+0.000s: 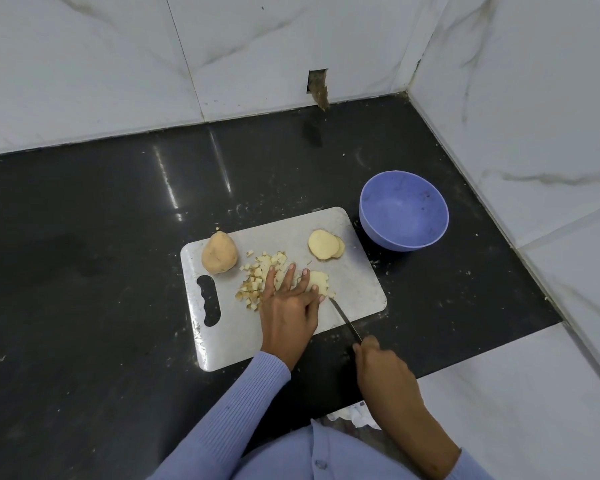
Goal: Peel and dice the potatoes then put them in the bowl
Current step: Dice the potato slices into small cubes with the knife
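Status: dicing in progress. At the centre of the frame, the grey rectangular cutting board (pixel 354 299) lies on the black polished counter (pixel 84 271).

Left hand (pixel 288 306): fingers straight and spread, pressing flat on a pale potato slice (pixel 318 281) at board centre.

Right hand (pixel 383 367): lower right of centre, curled round the handle of a narrow steel knife (pixel 345 320). The blade tip lies at the near edge of the pressed slice.

Completed work: a heap of small diced potato pieces (pixel 257 278) lies just left of the left hand. Some pieces show brownish edges; whether that is skin cannot be told.

Remaining work:
- A stack of round potato slices (pixel 324 249), at the board's upper right, is not yet diced.
- One whole tan potato (pixel 219 254), at the board's upper left, appears uncut.
- The lilac round plastic bowl (pixel 404 211), just beside the board's upper-right corner, holds no potato; no transfer has been made.

Judgement: roughly the midpoint or earlier.
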{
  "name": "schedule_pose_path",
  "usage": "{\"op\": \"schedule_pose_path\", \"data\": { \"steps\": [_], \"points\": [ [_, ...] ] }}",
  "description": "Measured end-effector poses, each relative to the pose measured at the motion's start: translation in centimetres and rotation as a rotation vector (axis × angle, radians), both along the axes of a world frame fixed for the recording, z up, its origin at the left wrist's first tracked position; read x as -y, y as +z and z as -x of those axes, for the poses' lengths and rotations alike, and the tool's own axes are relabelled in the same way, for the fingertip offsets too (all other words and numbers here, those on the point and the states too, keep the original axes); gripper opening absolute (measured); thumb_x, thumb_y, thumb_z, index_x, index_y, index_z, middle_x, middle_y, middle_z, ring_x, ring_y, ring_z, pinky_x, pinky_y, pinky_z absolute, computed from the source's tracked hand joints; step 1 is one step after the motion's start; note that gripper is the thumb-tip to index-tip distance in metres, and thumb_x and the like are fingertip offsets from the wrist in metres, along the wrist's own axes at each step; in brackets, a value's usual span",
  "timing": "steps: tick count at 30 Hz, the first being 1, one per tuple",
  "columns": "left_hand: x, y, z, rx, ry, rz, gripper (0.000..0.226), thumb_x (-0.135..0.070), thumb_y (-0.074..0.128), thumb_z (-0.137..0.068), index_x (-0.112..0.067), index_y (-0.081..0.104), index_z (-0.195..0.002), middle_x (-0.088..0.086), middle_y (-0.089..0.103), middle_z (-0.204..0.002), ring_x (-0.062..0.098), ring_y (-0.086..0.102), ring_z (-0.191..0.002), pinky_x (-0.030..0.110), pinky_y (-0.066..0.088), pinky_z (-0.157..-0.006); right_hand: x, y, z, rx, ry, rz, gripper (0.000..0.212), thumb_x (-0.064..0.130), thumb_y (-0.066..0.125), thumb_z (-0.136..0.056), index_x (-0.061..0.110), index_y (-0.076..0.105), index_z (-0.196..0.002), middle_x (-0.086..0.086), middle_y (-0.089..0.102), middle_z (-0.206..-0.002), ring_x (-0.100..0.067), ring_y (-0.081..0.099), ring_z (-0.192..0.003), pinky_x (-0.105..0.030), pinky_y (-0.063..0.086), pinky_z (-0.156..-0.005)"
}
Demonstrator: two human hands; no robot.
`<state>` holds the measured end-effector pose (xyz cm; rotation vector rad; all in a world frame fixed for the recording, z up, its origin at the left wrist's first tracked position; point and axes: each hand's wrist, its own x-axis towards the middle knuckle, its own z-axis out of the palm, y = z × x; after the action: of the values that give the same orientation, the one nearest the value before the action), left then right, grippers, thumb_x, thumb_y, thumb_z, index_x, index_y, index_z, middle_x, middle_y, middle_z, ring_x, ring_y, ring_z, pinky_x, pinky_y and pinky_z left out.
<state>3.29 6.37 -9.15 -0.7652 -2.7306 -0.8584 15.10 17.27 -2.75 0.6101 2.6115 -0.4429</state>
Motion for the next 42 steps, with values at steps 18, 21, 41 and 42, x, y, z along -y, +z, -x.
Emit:
{"op": "schedule_pose_path", "data": {
  "steps": [18, 21, 41, 42],
  "points": [
    [0.6, -0.1, -0.2, -0.028, 0.025, 0.008, 0.015, -0.024, 0.065, -0.082, -0.017, 0.077, -0.077, 0.008, 0.071, -0.102, 0.030, 0.060, -0.114, 0.044, 0.015, -0.115, 1.3, -0.3, 5.7, -0.090, 0.026, -0.025, 0.034, 0.032, 0.021, -0.104, 0.008, 0.045, -0.109, -0.011, 0.063, -0.101, -0.028, 0.062, -0.092, -0.032, 0.043, -0.069],
    [0.4, 0.1, -0.2, -0.004, 0.036, 0.010, 0.019, -0.026, 0.061, -0.082, -0.019, 0.077, -0.075, 0.008, 0.072, -0.101, 0.030, 0.059, -0.116, 0.046, 0.015, -0.116, 1.4, -0.4, 3.6, -0.053, 0.026, -0.041, 0.031, 0.029, 0.021, -0.105, 0.010, 0.045, -0.110, -0.009, 0.064, -0.102, -0.025, 0.064, -0.093, -0.030, 0.043, -0.069],
    [1.5, 0.3, -0.3, -0.010, 0.007, -0.027, 0.025, -0.030, 0.057, -0.086, -0.018, 0.077, -0.077, 0.007, 0.071, -0.103, 0.028, 0.059, -0.116, 0.043, 0.009, -0.118, 1.5, 0.2, 6.5, -0.150, -0.012, 0.095, 0.039, 0.036, 0.024, -0.103, 0.007, 0.049, -0.102, -0.012, 0.062, -0.095, -0.029, 0.060, -0.087, -0.034, 0.042, -0.068],
    [1.4, 0.3, -0.3, -0.005, 0.010, -0.021, 0.025, -0.030, 0.056, -0.085, -0.019, 0.077, -0.076, 0.006, 0.072, -0.102, 0.028, 0.059, -0.115, 0.042, 0.009, -0.118, 1.7, 0.1, 6.6, -0.142, -0.010, 0.094, 0.039, 0.036, 0.023, -0.103, 0.007, 0.049, -0.104, -0.012, 0.062, -0.097, -0.029, 0.060, -0.089, -0.034, 0.043, -0.070]
  ]
}}
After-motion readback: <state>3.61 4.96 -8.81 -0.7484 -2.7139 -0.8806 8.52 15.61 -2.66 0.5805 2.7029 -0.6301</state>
